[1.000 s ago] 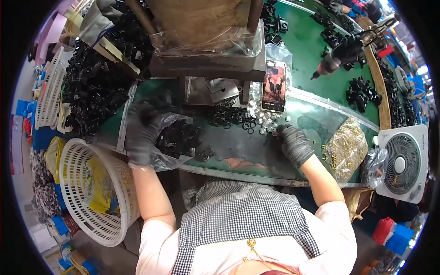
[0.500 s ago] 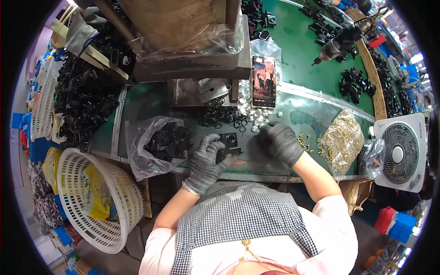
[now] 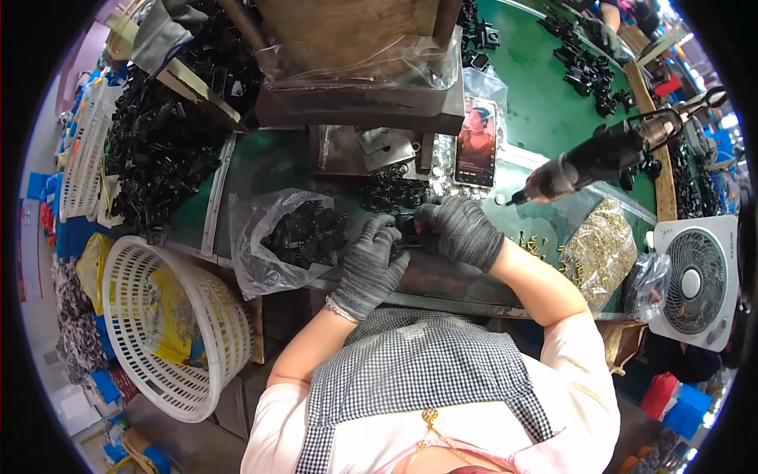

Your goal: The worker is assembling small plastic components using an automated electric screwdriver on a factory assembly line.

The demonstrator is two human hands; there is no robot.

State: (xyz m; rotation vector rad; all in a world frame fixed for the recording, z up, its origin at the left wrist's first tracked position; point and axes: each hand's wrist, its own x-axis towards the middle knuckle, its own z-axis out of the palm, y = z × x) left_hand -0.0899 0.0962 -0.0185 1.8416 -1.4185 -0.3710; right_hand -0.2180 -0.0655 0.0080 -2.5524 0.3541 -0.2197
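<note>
Gripped by my gloved left hand (image 3: 368, 272) is a small black part (image 3: 408, 229), held low over the green bench. My right hand (image 3: 466, 234), in a grey glove too, is closed with its fingertips at the part's top right; what they pinch is hidden. Just beyond the hands lie a pile of black rings (image 3: 392, 189) and silver washers (image 3: 442, 186). A clear bag of black parts (image 3: 304, 237) sits left of my left hand. Brass screws (image 3: 527, 244) lie scattered right of my right hand, beside a bag of screws (image 3: 604, 253).
A power screwdriver (image 3: 580, 167) hangs at the right. Behind the rings stands a heavy metal press (image 3: 359, 107), with a phone (image 3: 476, 146) beside it. A white basket (image 3: 225, 316) is at lower left, a fan (image 3: 695, 283) at right. Another person's gloved hand (image 3: 612, 41) shows far right.
My right hand has moved left from beside the washers to the black part. The screwdriver appears lower and nearer. The view has shifted slightly, and another person's hand has come into sight.
</note>
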